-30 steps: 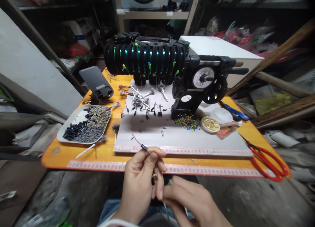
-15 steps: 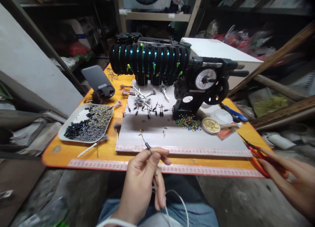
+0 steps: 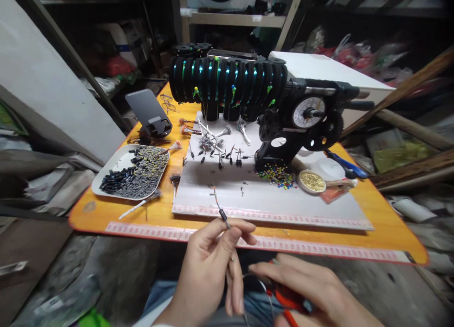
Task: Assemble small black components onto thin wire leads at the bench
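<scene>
My left hand [image 3: 213, 265] pinches a thin rigged line with a small black tube and an orange tip [image 3: 220, 208], held up just in front of the orange table's [image 3: 386, 208] near edge. My right hand [image 3: 308, 289] is low by my lap, closed around red-handled scissors [image 3: 283, 301], next to the thin white line [image 3: 260, 284] trailing down from the left hand. Beyond them a white board [image 3: 283, 204] lies on the table with small rigs scattered on it.
A black winding machine with a dial [image 3: 301, 128] and a row of black spools [image 3: 227, 83] stands at the back. A white tray of dark tubes [image 3: 133, 173], a phone on a stand [image 3: 151, 114], coloured beads [image 3: 276, 175], a gold-bead dish [image 3: 312, 181] and blue-handled scissors [image 3: 345, 163] lie around.
My right hand reached out to the table's right edge, took the red scissors there, and came back to my lap with them. The left hand kept holding the line.
</scene>
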`<state>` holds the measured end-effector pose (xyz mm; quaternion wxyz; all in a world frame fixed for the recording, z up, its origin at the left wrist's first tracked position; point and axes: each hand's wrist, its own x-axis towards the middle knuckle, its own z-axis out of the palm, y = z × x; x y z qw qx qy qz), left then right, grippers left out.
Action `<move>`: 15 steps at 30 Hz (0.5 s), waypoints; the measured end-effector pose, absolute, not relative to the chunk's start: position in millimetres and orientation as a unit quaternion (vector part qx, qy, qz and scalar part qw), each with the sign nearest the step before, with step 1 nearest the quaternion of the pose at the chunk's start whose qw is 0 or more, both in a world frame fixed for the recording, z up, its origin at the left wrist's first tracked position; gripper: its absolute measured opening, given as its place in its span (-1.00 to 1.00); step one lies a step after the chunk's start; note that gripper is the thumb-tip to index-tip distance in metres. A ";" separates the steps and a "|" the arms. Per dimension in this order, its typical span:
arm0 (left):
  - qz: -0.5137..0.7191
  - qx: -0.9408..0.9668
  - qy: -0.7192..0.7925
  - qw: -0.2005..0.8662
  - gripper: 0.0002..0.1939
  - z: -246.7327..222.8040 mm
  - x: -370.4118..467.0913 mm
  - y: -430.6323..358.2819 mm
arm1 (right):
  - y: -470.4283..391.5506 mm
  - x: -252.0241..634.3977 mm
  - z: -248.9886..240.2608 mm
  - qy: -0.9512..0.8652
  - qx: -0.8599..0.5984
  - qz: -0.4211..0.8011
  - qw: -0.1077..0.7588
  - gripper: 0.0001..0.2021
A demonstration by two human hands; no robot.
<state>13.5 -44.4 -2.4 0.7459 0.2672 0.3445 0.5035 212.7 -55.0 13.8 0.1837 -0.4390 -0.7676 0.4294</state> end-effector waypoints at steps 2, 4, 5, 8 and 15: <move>0.503 0.264 0.348 0.746 -0.75 -1.6 11.1 -45.6 | -48.2 202.4 18.1 -0.754 -0.429 0.472 0.156 -0.70; 0.506 0.262 0.345 0.746 -0.75 -2.0 9.0 -46.2 | -43.9 196.5 22.4 -0.741 -0.416 0.512 0.125 -0.71; 0.507 0.261 0.342 0.747 -0.76 -2.5 8.1 -46.3 | -42.5 194.4 24.0 -0.737 -0.411 0.524 0.113 -0.69; 0.510 0.260 0.330 0.750 -0.77 -3.9 6.4 -46.5 | -39.8 190.7 26.1 -0.742 -0.400 0.528 0.102 -0.67; 0.510 0.264 0.324 0.752 -0.76 -3.6 6.0 -47.1 | -38.6 187.0 28.5 -0.787 -0.385 0.447 0.182 -0.70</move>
